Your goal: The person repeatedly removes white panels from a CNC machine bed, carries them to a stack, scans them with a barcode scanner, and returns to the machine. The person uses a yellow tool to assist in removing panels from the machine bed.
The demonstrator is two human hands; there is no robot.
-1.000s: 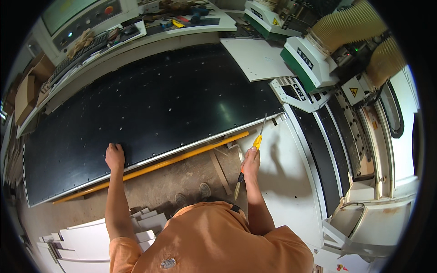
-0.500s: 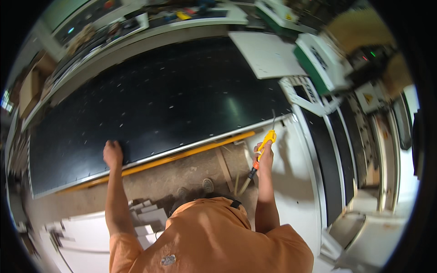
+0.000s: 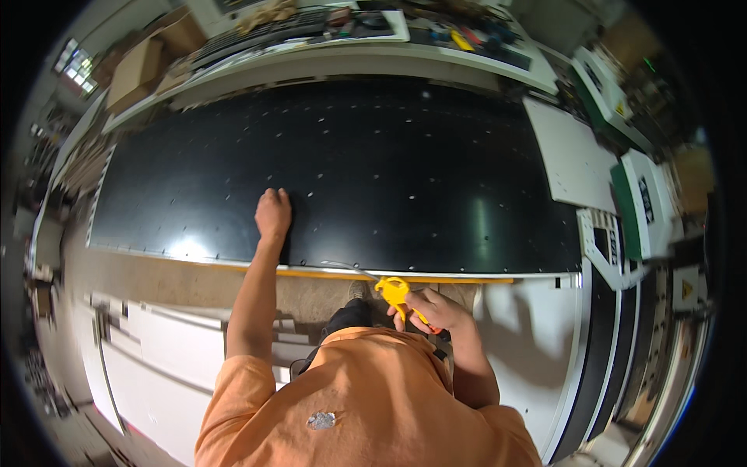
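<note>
A yellow air blow gun (image 3: 394, 293) is in my right hand (image 3: 437, 310), in front of my body near the table's front edge. Its thin metal nozzle points left, over the edge of the black table (image 3: 350, 171). My left hand (image 3: 273, 214) is on or just above the table's dark surface, left of the blow gun. The left fingers are curled closed; whether anything is inside them is hidden. Small pale marks or holes dot the black surface.
At the right stand a white panel (image 3: 572, 152) and green-and-white machine housings (image 3: 642, 202). A shelf with a keyboard (image 3: 264, 40) and tools runs along the back. White boards (image 3: 167, 342) are stacked at the lower left, and a cardboard box (image 3: 134, 78) sits far left.
The view has swung right. My left hand has moved farther in over the black table. My right hand has moved left and closer to my body, turning the blow gun's nozzle from pointing away to pointing left.
</note>
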